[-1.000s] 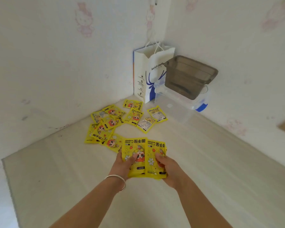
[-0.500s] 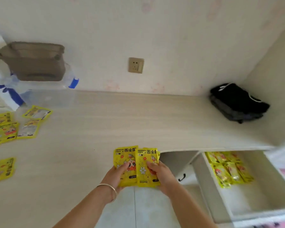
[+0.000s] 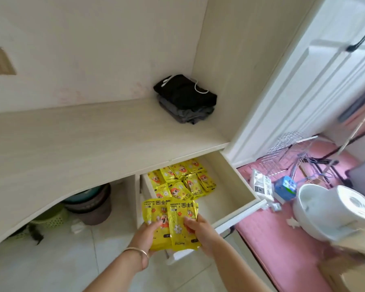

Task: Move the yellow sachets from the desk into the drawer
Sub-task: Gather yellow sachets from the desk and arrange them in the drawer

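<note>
Both hands, left hand & right hand, grip yellow sachets btwn them.

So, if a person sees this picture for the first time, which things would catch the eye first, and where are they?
Probably the bright yellow sachets with cartoon print, fanned out and held by both the left hand and the right hand at the bottom centre. Just beyond them, the open white wooden drawer already holds a pile of the same yellow packets at its back. Then the folded black and grey clothes in the desk's far right corner.
</note>
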